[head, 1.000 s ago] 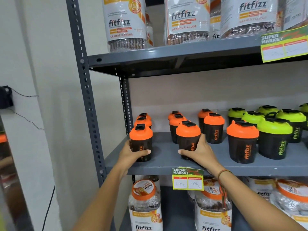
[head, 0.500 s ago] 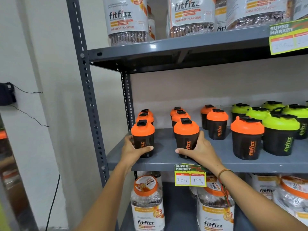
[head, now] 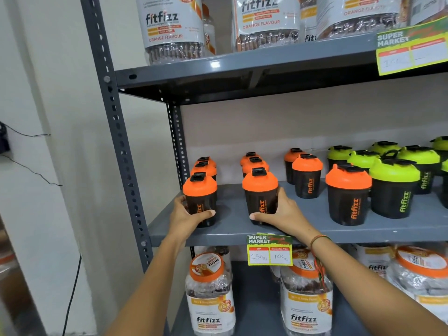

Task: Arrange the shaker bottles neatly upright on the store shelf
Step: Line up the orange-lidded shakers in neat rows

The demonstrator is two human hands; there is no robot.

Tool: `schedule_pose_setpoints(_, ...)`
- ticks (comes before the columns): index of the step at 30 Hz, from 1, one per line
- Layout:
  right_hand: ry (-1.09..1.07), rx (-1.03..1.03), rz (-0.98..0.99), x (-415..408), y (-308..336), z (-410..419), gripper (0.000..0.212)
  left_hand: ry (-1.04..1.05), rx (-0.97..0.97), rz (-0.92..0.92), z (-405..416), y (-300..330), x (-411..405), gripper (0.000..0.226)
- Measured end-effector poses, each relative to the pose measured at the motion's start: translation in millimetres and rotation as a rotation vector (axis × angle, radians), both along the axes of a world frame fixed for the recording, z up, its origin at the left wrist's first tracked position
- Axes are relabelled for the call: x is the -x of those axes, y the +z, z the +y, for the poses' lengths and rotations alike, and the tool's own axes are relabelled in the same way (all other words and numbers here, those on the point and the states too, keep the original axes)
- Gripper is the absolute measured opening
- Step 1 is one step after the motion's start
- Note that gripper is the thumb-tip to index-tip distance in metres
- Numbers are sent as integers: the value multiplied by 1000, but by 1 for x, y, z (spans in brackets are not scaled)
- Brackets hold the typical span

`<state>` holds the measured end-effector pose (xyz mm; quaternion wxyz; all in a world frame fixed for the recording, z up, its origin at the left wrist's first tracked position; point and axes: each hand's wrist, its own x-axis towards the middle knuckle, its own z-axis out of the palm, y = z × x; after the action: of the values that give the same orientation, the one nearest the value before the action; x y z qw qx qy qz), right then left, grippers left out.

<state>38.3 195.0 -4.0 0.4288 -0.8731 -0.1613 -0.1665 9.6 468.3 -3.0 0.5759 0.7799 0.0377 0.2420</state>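
Black shaker bottles with orange lids stand upright in rows on the grey middle shelf [head: 237, 229]. My left hand [head: 186, 214] wraps the front bottle of the left row [head: 200, 192]. The front bottle of the second row [head: 260, 190] is gripped low on its body by my right hand [head: 281, 214]. Both bottles stand on the shelf near its front edge. To the right are more orange-lidded shakers [head: 348, 192] and several green-lidded shakers [head: 394, 187], all upright.
Large fitfizz jars [head: 169, 25] fill the shelf above, and others [head: 211, 297] stand on the shelf below. A price tag [head: 269, 251] hangs from the shelf's front edge. The grey perforated upright [head: 116, 132] and a white wall are at the left.
My right hand has slid its bottle a little to the left, in line with the row behind it. The left hand and its bottle have stayed in place.
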Motion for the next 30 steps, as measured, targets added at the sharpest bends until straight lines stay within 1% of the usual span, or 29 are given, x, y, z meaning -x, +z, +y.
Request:
schedule_pose_setpoints(3,0,16,0,1,0,0,100,6,-6,-15,-3,2,4,99)
schedule_pose_setpoints(5,17,-2,0,4,1,-2,106,35,-4,-73,-11,2,11,111)
schedule_pose_setpoints(7,34,-104,-17,9,1,-7,114,206,-54,-151,-27,-5,26,119)
schedule_pose_setpoints(8,22,-171,-35,14,-1,-10,114,313,-95,-217,-38,-10,36,117)
schedule_pose_setpoints(9,-6,-237,-77,20,-3,-14,107,386,-143,-311,-49,-17,47,112)
schedule_pose_setpoints(10,-44,-283,-161,27,-7,-18,93,402,-202,-423,-62,-23,57,107)
schedule_pose_setpoints(12,-156,-304,-421,42,-16,-29,61,287,-371,-610,-89,-34,67,98)
schedule_pose_setpoints(13,-229,-309,-551,49,-19,-36,51,204,-466,-659,-103,-38,68,94)
schedule_pose_setpoints(14,-308,-332,-655,54,-22,-46,49,132,-542,-669,-117,-39,67,91)
schedule_pose_setpoints(15,-388,-370,-725,58,-23,-56,51,77,-587,-641,-128,-38,65,90)
schedule_pose_setpoints(16,-458,-407,-753,59,-24,-67,58,43,-600,-580,-136,-35,62,92)
schedule_pose_setpoints(17,-511,-429,-731,60,-25,-79,66,33,-586,-495,-143,-32,57,97)
schedule_pose_setpoints(18,-551,-430,-667,59,-24,-90,76,38,-552,-388,-146,-29,51,103)
schedule_pose_setpoints(20,-580,-377,-464,55,-23,-109,95,64,-472,-127,-149,-19,39,118)
schedule_pose_setpoints(21,-562,-342,-359,51,-23,-117,102,67,-443,-14,-149,-14,32,124)
schedule_pose_setpoints(22,-527,-312,-274,47,-23,-123,108,59,-417,57,-148,-9,26,126)
schedule_pose_setpoints(25,-453,-226,-136,34,-18,-134,115,8,-300,130,-145,2,10,119)
schedule_pose_setpoints(27,-450,-183,-79,28,-13,-138,114,-20,-224,155,-139,5,4,109)
schedule_pose_setpoints(30,-459,-126,-14,23,-9,-138,106,-59,-204,200,-134,8,1,93)
